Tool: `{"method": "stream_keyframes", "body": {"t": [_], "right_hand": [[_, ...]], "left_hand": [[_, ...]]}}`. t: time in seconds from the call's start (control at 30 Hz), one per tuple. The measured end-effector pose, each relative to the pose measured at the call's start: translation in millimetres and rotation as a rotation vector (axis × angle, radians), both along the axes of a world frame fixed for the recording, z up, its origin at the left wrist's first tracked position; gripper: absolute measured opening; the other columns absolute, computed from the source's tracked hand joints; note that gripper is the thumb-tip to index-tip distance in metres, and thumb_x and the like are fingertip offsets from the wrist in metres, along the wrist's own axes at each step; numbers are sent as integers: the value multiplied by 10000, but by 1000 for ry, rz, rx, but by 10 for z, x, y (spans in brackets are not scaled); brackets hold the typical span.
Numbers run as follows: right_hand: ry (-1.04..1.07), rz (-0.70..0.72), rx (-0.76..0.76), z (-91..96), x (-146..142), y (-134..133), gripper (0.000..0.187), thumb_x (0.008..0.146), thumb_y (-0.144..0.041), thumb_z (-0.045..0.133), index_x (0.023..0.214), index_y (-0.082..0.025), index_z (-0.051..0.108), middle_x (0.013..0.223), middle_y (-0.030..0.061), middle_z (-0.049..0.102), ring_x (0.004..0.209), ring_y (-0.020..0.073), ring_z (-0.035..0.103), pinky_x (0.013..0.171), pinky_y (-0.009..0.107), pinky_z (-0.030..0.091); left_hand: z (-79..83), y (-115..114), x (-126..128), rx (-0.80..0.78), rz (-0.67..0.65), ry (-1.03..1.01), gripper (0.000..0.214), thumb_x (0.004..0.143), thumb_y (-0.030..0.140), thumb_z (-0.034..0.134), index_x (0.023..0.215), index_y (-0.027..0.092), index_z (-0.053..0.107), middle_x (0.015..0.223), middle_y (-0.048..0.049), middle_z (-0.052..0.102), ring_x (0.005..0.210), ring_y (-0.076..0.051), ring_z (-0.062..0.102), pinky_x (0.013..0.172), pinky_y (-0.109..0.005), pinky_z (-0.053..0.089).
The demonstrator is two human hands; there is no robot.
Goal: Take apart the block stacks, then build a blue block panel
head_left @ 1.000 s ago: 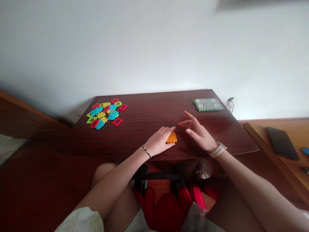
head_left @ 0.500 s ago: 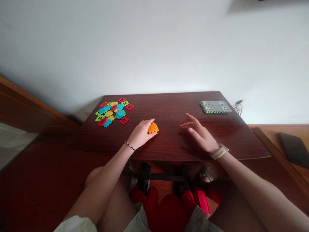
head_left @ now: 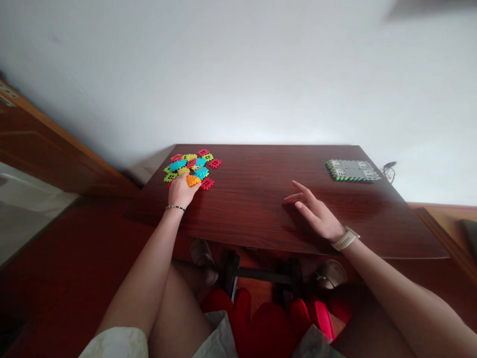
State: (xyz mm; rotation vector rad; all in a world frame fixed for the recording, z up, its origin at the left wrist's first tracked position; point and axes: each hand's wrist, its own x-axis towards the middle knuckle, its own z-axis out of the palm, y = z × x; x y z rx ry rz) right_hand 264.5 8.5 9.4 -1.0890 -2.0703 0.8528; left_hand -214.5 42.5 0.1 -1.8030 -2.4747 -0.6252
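Note:
My left hand (head_left: 181,191) is closed on an orange toothed plastic building piece (head_left: 193,181), at the near edge of a spread of similar flat interlocking pieces. In that spread lie blue pieces (head_left: 178,165), red pieces (head_left: 215,163), yellow pieces and green pieces, some overlapping. My left hand covers a few of them. Over the middle right of the brown table (head_left: 257,199), my right hand (head_left: 316,214) hovers with its fingers apart and nothing in it.
A neat stack of toothed panels with a grey top (head_left: 352,170) lies at the table's far right. Behind it a dark cable (head_left: 389,169) hangs by the wall. The white wall (head_left: 261,74) runs along the table's back edge.
My left hand has carried the orange piece leftward from the table's middle to the coloured pieces. My right hand stays nearly in place. The view has turned slightly left.

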Motion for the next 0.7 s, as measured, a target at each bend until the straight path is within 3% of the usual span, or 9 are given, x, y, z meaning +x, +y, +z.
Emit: {"method": "stream_keyframes", "body": {"t": [0.27, 0.7], "right_hand": [[-16, 10, 2, 14, -36, 21, 645, 1127, -556, 450, 1698, -288, 315, 1285, 92, 797, 1174, 291, 777, 1060, 489, 609], [-25, 8, 8, 29, 6, 12, 643, 1134, -556, 431, 1698, -271, 311, 1291, 99, 797, 1187, 292, 772, 1067, 482, 600]], "left_hand": [[-68, -2, -172, 25, 32, -9, 649, 904, 496, 779, 1425, 124, 671, 1390, -197, 735, 1266, -391, 696, 1096, -459, 541], [-64, 7, -197, 89, 66, -85, 696, 889, 568, 776, 1438, 152, 683, 1412, -175, 737, 1265, -377, 705, 1111, -446, 533]]}}
